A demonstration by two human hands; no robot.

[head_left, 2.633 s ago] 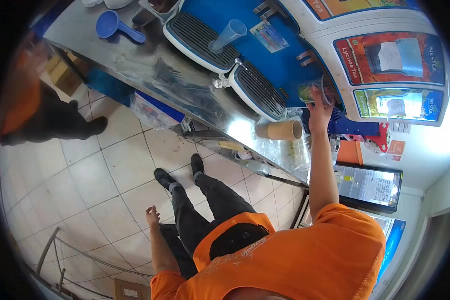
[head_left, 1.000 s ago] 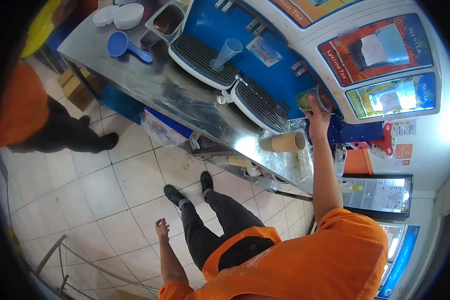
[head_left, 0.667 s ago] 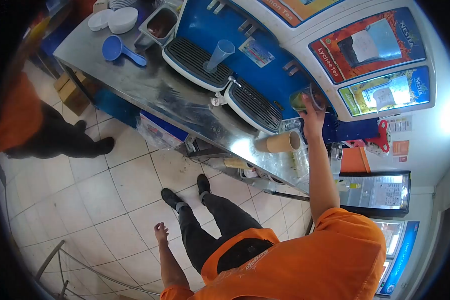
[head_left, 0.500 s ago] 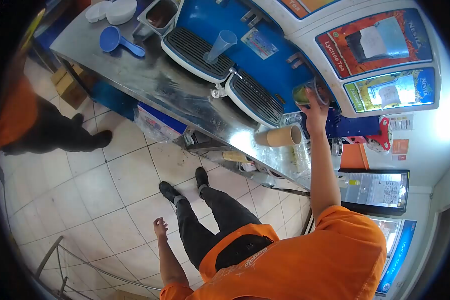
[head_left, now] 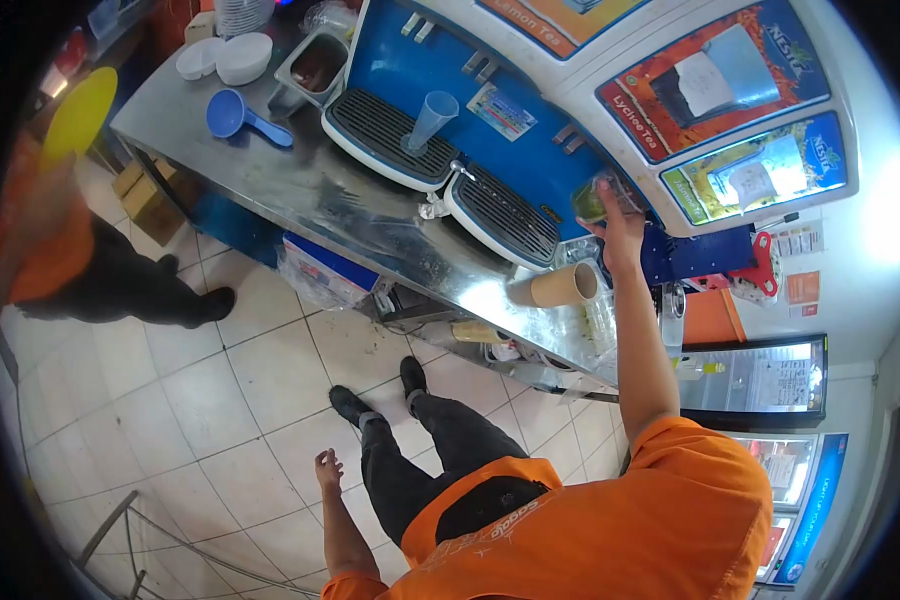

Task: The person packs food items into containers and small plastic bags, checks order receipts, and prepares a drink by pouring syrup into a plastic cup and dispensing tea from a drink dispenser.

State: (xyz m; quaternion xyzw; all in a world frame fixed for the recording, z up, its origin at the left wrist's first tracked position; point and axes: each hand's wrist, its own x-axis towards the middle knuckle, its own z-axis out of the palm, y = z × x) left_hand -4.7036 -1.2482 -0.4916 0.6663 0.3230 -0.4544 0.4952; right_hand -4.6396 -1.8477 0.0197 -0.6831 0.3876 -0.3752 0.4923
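Observation:
My right hand (head_left: 622,228) reaches up to the drink dispenser (head_left: 545,90) and is closed around a clear plastic cup (head_left: 592,203) with something green in it. The cup is under the dispenser's right end, beside the lit lemon-coloured panel, and my fingers partly hide it. My left hand (head_left: 328,468) hangs low over the tiled floor, its fingers loosely bent and apart, holding nothing. Below my right forearm, a stack of brown paper cups (head_left: 555,287) lies on its side on the steel counter (head_left: 360,215). Clear plastic cups or lids (head_left: 598,325) lie close by.
A clear tumbler (head_left: 433,120) stands on the left drip tray (head_left: 380,125). A blue scoop (head_left: 232,113), white bowls (head_left: 242,60) and a metal pan (head_left: 318,65) occupy the counter's far left. Another person (head_left: 90,270) in orange stands at left, with a yellow round object (head_left: 80,115) nearby. A metal rack (head_left: 130,530) stands lower left.
My view has shifted slightly, so the counter and dispenser sit differently in it. The cup stays in my right hand at the dispenser. The yellow object beside the other person shows more.

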